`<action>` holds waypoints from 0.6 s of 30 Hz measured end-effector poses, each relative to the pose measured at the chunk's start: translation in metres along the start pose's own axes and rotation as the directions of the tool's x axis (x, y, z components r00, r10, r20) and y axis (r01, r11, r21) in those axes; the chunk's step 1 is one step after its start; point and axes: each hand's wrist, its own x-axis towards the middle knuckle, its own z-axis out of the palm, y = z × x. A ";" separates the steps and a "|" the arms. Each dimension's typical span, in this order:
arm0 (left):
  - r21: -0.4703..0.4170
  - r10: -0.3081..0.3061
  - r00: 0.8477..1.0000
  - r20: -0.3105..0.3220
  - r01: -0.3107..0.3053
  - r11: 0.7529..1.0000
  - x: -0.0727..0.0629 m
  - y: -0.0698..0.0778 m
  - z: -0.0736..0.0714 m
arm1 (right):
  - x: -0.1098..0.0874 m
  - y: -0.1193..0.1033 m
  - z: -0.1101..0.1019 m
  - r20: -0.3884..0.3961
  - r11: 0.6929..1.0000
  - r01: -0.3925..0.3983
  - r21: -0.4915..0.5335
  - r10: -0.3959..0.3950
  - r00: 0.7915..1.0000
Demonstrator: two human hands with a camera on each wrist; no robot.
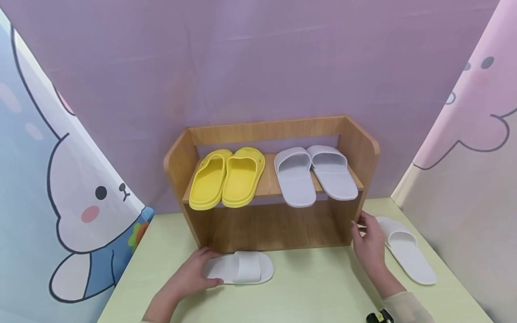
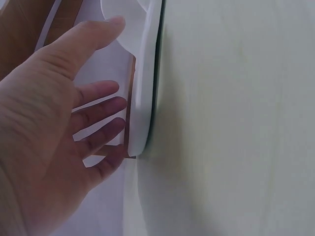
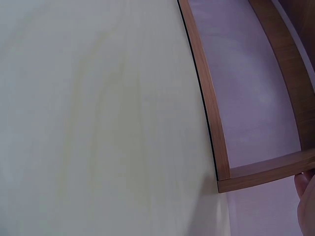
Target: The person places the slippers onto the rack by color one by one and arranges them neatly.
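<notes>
A white slipper [image 1: 249,268] lies sideways on the table before the wooden shoe rack [image 1: 266,128]. My left hand [image 1: 193,274] is at its heel end, thumb on the near side and fingers on the far side. In the left wrist view the left hand's fingers [image 2: 98,112] are spread and loosely extended beside the slipper [image 2: 143,105]; firm contact cannot be made out. My right hand [image 1: 369,242] rests against the rack's right side panel, low down, with its fingers loosely bent. Only a bit of the right hand [image 3: 306,196] shows at the panel in the right wrist view.
Yellow slippers [image 1: 242,181] and pale grey slippers [image 1: 296,184] stand in pairs on the upper shelf. Another white slipper [image 1: 412,255] lies right of the right hand. A purple cloth [image 1: 262,58] hangs behind the rack, with printed cloths at both sides.
</notes>
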 end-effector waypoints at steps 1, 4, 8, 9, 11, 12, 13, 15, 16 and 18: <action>-0.001 -0.002 1.000 0.003 0.002 1.000 0.000 0.000 0.000 | 0.000 0.000 0.000 0.001 1.000 0.000 0.000 0.000 1.000; -0.007 -0.010 1.000 0.016 0.010 1.000 0.000 -0.003 0.001 | 0.000 0.000 -0.001 0.000 1.000 -0.001 -0.005 0.001 1.000; -0.015 -0.013 1.000 0.024 0.013 1.000 0.000 -0.008 0.005 | 0.000 0.000 -0.001 0.001 1.000 -0.002 -0.008 0.002 1.000; -0.016 -0.015 1.000 0.026 0.015 1.000 0.000 -0.009 0.006 | 0.000 0.000 -0.001 0.001 1.000 -0.003 -0.007 0.003 1.000; -0.021 -0.018 0.999 0.030 0.019 1.000 0.000 -0.012 0.008 | 0.000 0.000 -0.001 0.002 1.000 -0.003 -0.005 0.003 1.000; -0.024 -0.021 0.999 0.035 0.022 0.999 0.000 -0.013 0.009 | 0.000 0.000 -0.001 0.001 1.000 -0.003 -0.004 0.003 1.000; -0.026 -0.026 0.999 0.039 0.027 0.999 0.001 -0.014 0.010 | 0.000 0.000 -0.001 0.002 1.000 -0.004 -0.004 0.004 1.000; -0.031 -0.034 0.998 0.049 0.036 0.999 0.001 -0.015 0.011 | 0.000 0.000 0.000 0.003 1.000 -0.006 -0.003 0.006 1.000; -0.033 -0.037 0.998 0.056 0.039 0.999 0.002 -0.016 0.011 | 0.000 0.000 0.000 0.003 1.000 -0.006 -0.002 0.006 1.000; -0.035 -0.039 0.997 0.067 0.042 0.999 0.002 -0.016 0.011 | 0.000 0.000 0.000 0.003 1.000 -0.008 -0.001 0.008 1.000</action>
